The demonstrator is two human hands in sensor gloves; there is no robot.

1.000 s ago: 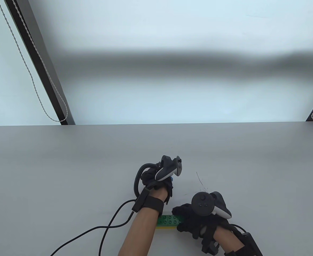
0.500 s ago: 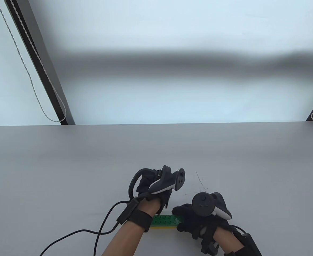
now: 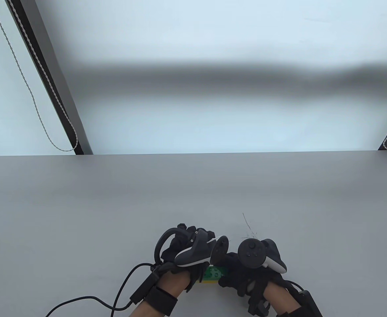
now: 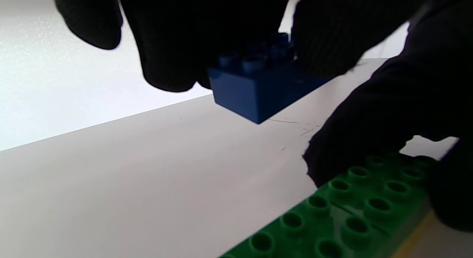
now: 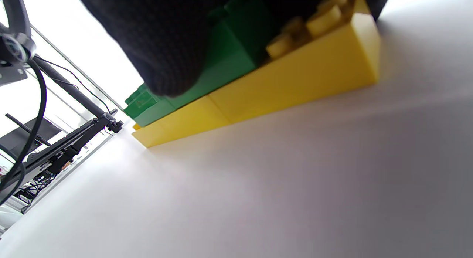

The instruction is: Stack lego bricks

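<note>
A long green brick layer (image 3: 215, 272) sits on a long yellow brick layer (image 3: 210, 281) near the table's front edge; both show in the right wrist view, green (image 5: 225, 65) on yellow (image 5: 295, 80). My right hand (image 3: 243, 274) holds the right end of this stack, on the table. My left hand (image 3: 187, 254) pinches a small blue brick (image 4: 258, 88) and holds it in the air, above and a little beyond the green studs (image 4: 354, 202). The blue brick is hidden in the table view.
The grey table (image 3: 81, 204) stretches away behind and to both sides. A black cable (image 3: 91, 299) runs from my left wrist to the front edge. Fine scratch marks (image 3: 248, 226) lie just beyond the hands.
My left hand has drawn back toward me and right with the blue brick, coming over the left part of the green brick. My right hand has stayed on the stack.
</note>
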